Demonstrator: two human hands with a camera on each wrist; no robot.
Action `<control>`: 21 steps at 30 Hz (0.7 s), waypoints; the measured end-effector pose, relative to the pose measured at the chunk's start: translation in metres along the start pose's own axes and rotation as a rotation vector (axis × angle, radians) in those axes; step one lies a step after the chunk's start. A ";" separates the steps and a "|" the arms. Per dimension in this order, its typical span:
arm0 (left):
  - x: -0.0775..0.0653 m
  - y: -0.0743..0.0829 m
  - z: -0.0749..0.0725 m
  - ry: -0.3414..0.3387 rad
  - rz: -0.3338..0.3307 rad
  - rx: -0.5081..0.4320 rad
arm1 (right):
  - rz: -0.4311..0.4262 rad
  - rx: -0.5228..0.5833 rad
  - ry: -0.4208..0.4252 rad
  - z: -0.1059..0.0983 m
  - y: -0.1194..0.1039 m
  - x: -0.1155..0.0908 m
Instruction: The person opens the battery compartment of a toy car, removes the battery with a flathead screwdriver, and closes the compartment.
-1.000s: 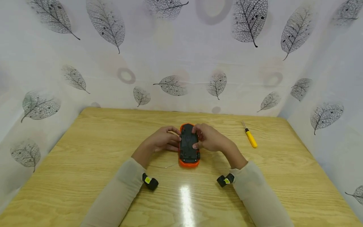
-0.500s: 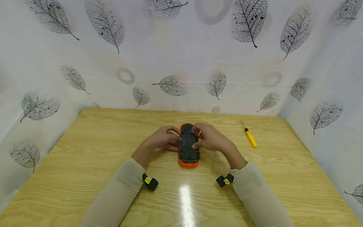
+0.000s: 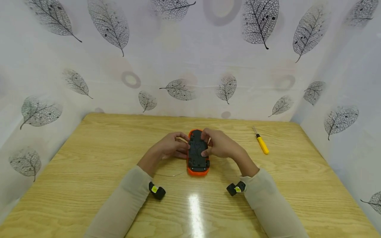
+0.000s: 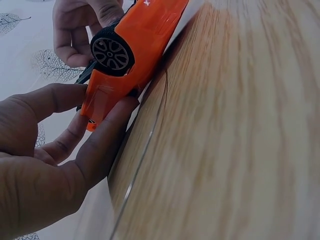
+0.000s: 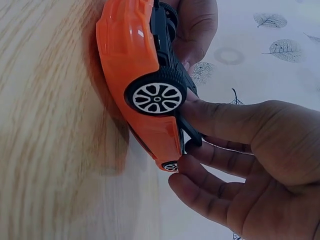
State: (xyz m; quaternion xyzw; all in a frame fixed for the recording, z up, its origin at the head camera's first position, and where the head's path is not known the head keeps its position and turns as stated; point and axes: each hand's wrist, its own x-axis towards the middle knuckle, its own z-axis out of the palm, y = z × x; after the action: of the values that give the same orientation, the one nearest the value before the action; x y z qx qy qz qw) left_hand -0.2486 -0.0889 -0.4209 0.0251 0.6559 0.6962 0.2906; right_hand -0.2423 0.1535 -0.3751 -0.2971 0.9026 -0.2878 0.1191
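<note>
An orange toy car lies upside down on the table, its black underside facing up. My left hand holds its left side, with thumb and fingers around the orange body in the left wrist view. From the right, my right hand grips the black base with thumb and fingertips set apart along its edge. In the right wrist view a black edge of the base stands out from the orange shell beside my fingers. A silver-spoked wheel shows next to my thumb.
A yellow-handled screwdriver lies to the right on the wooden table. A thin wire-like strand rests left of the car's near end. Behind stands a leaf-patterned cloth. Small black cameras sit at both wrists.
</note>
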 end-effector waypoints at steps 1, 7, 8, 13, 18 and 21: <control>-0.001 0.000 0.000 0.001 0.001 0.004 | -0.001 0.005 -0.003 0.000 0.000 0.000; 0.000 -0.001 0.001 0.007 0.005 0.013 | -0.035 0.056 0.007 0.000 0.004 0.000; 0.000 -0.001 0.001 0.008 0.004 0.012 | -0.035 0.069 0.016 0.000 0.005 0.000; 0.000 -0.001 0.002 0.016 0.002 0.006 | 0.011 0.174 0.052 0.002 0.011 0.002; 0.001 -0.001 0.002 0.011 0.012 0.005 | 0.076 0.309 0.053 0.001 0.012 0.004; 0.001 -0.002 0.001 0.005 0.019 0.002 | 0.097 0.354 0.054 0.002 0.013 0.005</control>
State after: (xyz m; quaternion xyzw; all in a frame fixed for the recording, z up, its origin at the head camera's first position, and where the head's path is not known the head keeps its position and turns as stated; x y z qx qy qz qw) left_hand -0.2487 -0.0873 -0.4228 0.0301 0.6571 0.6983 0.2824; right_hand -0.2513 0.1584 -0.3840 -0.2197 0.8539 -0.4441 0.1591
